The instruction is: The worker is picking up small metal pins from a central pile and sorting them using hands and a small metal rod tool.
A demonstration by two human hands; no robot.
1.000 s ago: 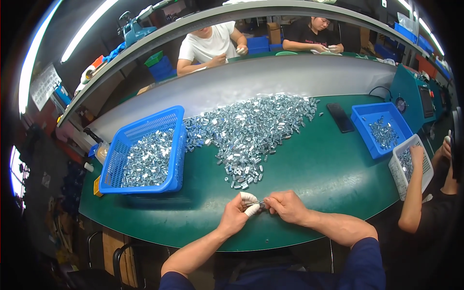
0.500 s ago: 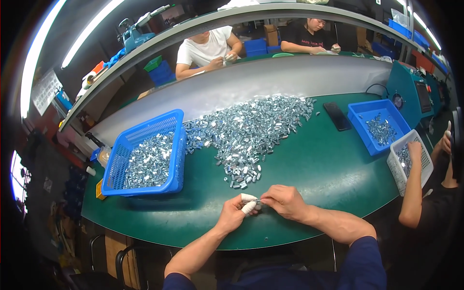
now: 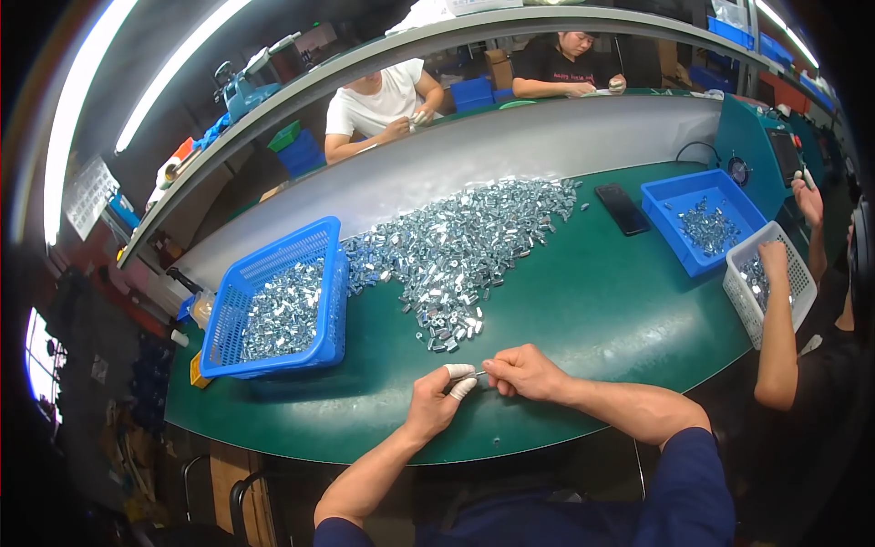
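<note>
Over the near edge of the table, my left hand [image 3: 434,403] pinches a small silvery metal part between thumb and forefinger, both wrapped in white finger covers; the covers mostly hide the part. Facing it, my right hand [image 3: 527,374] has its fingertips closed on a thin metal rod [image 3: 482,373] that points at the left fingertips. Whether the rod's tip sits inside the part is too small to tell. Just beyond my hands spreads a large heap of small shiny metal pieces [image 3: 456,246], its narrow end toward me.
Left of the heap stands a blue slotted basket [image 3: 335,301] with similar pieces. A phone [image 3: 622,210], a blue tray [image 3: 679,251] and a white basket [image 3: 743,314] lie right. A co-worker's hand [image 3: 773,255] reaches into the white basket. Two people sit beyond the metal divider [image 3: 583,146].
The whole view has shifted slightly. My hands stay close together, with a little more of the rod showing between them. The co-worker at right has raised the other hand higher.
</note>
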